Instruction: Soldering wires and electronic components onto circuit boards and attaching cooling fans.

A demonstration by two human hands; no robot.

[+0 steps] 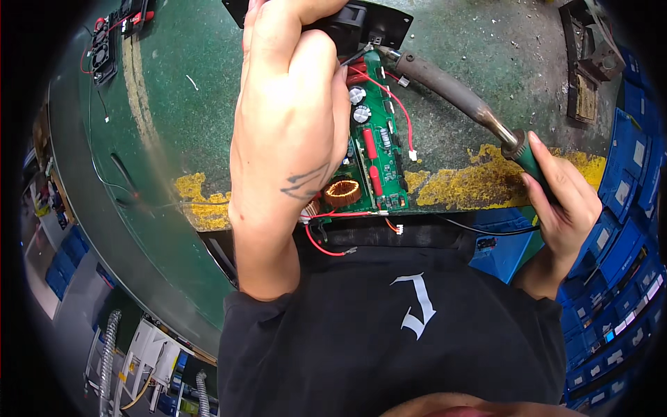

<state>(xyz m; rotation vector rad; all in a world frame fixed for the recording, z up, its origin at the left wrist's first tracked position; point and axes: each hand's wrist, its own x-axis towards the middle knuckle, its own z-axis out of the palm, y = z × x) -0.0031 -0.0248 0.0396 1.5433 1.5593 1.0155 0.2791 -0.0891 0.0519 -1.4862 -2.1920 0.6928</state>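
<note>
My right hand (564,201) grips the green handle of a soldering iron (445,85). The iron's tip reaches the top end of a green circuit board (383,149), beside a black panel (392,26) with a fan. My left hand (288,118) lies over the board's left part with its fingers curled; what they hold is hidden. A thin dark lead (358,54) runs from near that hand to the iron's tip. The board carries a copper-wound coil (342,192), silver-topped capacitors (362,113) and red parts (369,144). Red wires (404,115) with white plugs hang off it.
The green worktop (187,104) has worn yellow paint (472,181) near its front edge. At the far left lies another fan assembly (104,52) with loose wires. A metal stand (583,69) sits at the far right. Blue bins (615,187) line the right side.
</note>
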